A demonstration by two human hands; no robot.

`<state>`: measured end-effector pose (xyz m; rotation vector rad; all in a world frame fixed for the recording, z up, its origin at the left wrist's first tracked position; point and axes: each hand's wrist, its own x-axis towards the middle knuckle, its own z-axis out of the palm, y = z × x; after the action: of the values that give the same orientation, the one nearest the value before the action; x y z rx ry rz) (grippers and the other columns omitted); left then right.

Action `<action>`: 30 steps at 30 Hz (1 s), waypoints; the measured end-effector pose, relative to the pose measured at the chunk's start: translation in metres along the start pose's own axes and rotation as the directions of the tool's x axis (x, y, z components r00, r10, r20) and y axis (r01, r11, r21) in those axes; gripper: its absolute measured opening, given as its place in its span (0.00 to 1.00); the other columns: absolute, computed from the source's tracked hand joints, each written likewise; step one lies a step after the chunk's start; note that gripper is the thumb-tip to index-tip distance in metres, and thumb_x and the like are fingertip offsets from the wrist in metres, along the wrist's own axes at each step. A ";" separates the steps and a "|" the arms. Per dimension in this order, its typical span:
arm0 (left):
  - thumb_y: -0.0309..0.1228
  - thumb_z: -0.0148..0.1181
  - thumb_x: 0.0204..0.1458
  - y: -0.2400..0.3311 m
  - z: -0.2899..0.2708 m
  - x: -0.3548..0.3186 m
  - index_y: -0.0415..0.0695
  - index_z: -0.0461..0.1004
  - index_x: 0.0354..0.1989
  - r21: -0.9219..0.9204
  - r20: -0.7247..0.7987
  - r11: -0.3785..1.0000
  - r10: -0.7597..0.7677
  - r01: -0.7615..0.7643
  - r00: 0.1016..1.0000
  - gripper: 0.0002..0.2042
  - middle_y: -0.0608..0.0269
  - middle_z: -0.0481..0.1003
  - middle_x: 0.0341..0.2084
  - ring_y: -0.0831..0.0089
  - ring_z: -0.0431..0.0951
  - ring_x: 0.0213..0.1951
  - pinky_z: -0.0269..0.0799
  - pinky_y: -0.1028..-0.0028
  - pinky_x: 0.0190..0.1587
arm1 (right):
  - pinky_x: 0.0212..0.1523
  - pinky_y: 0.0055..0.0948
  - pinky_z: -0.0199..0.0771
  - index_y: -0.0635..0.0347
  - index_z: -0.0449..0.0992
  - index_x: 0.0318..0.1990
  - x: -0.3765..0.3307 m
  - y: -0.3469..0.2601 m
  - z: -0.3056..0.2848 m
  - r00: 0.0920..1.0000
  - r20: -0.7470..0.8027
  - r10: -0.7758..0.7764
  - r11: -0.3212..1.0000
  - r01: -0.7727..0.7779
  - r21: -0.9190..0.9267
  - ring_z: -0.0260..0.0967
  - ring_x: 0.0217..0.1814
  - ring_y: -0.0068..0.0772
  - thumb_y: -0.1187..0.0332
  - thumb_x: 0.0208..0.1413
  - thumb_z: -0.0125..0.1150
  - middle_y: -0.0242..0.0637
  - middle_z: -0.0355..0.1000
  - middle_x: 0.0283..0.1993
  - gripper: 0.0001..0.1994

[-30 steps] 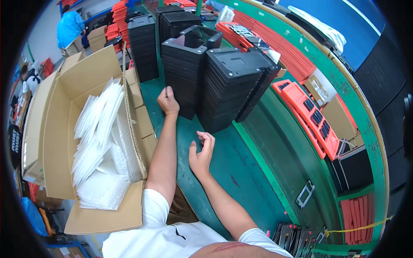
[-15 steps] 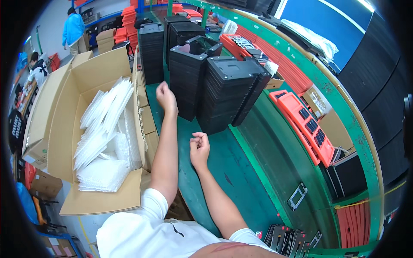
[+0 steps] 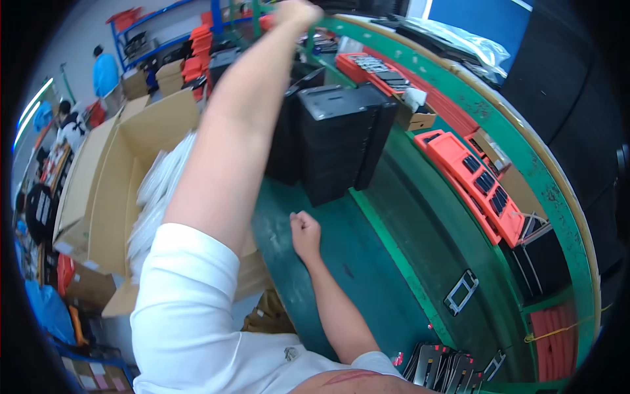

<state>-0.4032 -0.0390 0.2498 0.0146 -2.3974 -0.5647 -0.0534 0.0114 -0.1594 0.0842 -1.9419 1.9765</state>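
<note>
My left arm is raised high across the view. My left hand (image 3: 296, 12) is at the top edge, blurred, above the far end of the stacks, and its fingers cannot be made out. My right hand (image 3: 306, 234) rests in a loose fist on the green bench top (image 3: 354, 262), with nothing visible in it. Beyond the right hand stands a tall stack of black plastic trays (image 3: 338, 144). More black stacks (image 3: 285, 144) stand behind and beside it, partly covered by my left forearm.
To the left, an open cardboard carton (image 3: 105, 210) holds white bubble-wrap sleeves (image 3: 157, 190). A silver-grey frame (image 3: 461, 292) lies on the dark green belt (image 3: 420, 217) at right. Red trays (image 3: 476, 174) sit beyond it, below a green rail (image 3: 525, 131). Several dark panels (image 3: 440, 371) stand near the lower edge.
My left hand has swung up and away from beside the black stacks to the top edge. My right hand has stayed nearly in place, its fingers curled tighter. The view has shifted slightly.
</note>
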 end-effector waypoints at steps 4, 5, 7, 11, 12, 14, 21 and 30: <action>0.59 0.55 0.56 -0.126 0.001 0.058 0.53 0.72 0.67 0.303 0.373 0.926 -0.332 0.224 0.866 0.34 0.58 0.69 0.68 0.56 0.70 0.68 0.67 0.54 0.65 | 0.23 0.27 0.51 0.61 0.65 0.23 -0.007 -0.003 0.004 1.000 -0.004 -0.010 0.999 0.010 0.037 0.50 0.23 0.14 0.68 0.66 0.61 0.25 0.55 0.18 0.18; 0.67 0.53 0.54 -0.150 0.014 0.057 0.52 0.72 0.67 0.361 0.502 0.922 -0.320 0.141 0.804 0.39 0.51 0.76 0.60 0.52 0.77 0.60 0.72 0.49 0.60 | 0.22 0.28 0.51 0.62 0.65 0.24 -0.008 -0.002 0.006 1.000 0.010 -0.002 1.000 0.002 -0.014 0.49 0.22 0.15 0.68 0.65 0.62 0.26 0.55 0.17 0.17; 0.74 0.52 0.51 -0.191 0.037 0.053 0.46 0.77 0.60 0.225 0.493 0.824 -0.556 0.520 0.669 0.44 0.43 0.79 0.43 0.49 0.82 0.41 0.76 0.46 0.46 | 0.22 0.28 0.50 0.62 0.66 0.24 -0.003 -0.013 0.024 0.999 0.038 0.003 1.000 -0.002 -0.031 0.49 0.20 0.16 0.68 0.64 0.62 0.27 0.55 0.16 0.17; 0.80 0.51 0.44 -0.176 0.081 0.041 0.49 0.77 0.35 0.139 0.602 0.862 -0.465 0.488 0.649 0.40 0.62 0.67 0.21 0.65 0.66 0.21 0.61 0.63 0.27 | 0.20 0.30 0.50 0.62 0.66 0.24 -0.004 -0.021 0.012 0.995 0.081 0.059 0.986 -0.045 -0.163 0.49 0.18 0.19 0.70 0.63 0.63 0.31 0.56 0.15 0.16; 0.80 0.51 0.44 -0.167 0.091 0.035 0.49 0.77 0.35 0.148 0.621 0.862 -0.462 0.485 0.633 0.40 0.62 0.67 0.21 0.65 0.66 0.21 0.61 0.63 0.27 | 0.20 0.32 0.51 0.62 0.66 0.24 0.000 -0.021 0.007 0.996 0.066 0.057 0.985 -0.045 -0.168 0.51 0.17 0.24 0.69 0.62 0.64 0.34 0.57 0.15 0.16; 0.77 0.48 0.51 -0.157 0.085 0.036 0.41 0.78 0.40 0.172 0.594 0.875 -0.459 0.453 0.661 0.43 0.51 0.72 0.24 0.61 0.70 0.21 0.64 0.59 0.26 | 0.20 0.37 0.54 0.62 0.67 0.24 0.002 -0.020 0.007 0.997 0.058 0.044 0.986 -0.034 -0.162 0.56 0.14 0.36 0.68 0.60 0.64 0.41 0.61 0.14 0.15; 0.74 0.44 0.56 -0.173 0.088 0.060 0.37 0.78 0.43 0.257 0.559 0.906 -0.424 0.337 0.713 0.43 0.51 0.72 0.25 0.61 0.70 0.22 0.64 0.58 0.25 | 0.20 0.34 0.54 0.62 0.68 0.25 0.003 -0.015 0.014 0.995 0.091 0.051 0.996 -0.044 -0.081 0.56 0.15 0.29 0.69 0.60 0.64 0.37 0.61 0.15 0.14; 0.77 0.45 0.54 -0.166 0.072 0.059 0.41 0.78 0.36 0.330 0.559 0.915 -0.389 0.234 0.732 0.42 0.57 0.72 0.25 0.66 0.68 0.21 0.64 0.61 0.27 | 0.20 0.32 0.55 0.62 0.69 0.25 -0.002 -0.014 0.016 0.994 0.097 0.048 0.998 -0.045 -0.032 0.56 0.16 0.24 0.70 0.61 0.63 0.35 0.62 0.15 0.13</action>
<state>-0.5151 -0.1704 0.1697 0.4144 -3.1352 -0.4728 -0.0508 -0.0046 -0.1455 0.1310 -2.0518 2.0067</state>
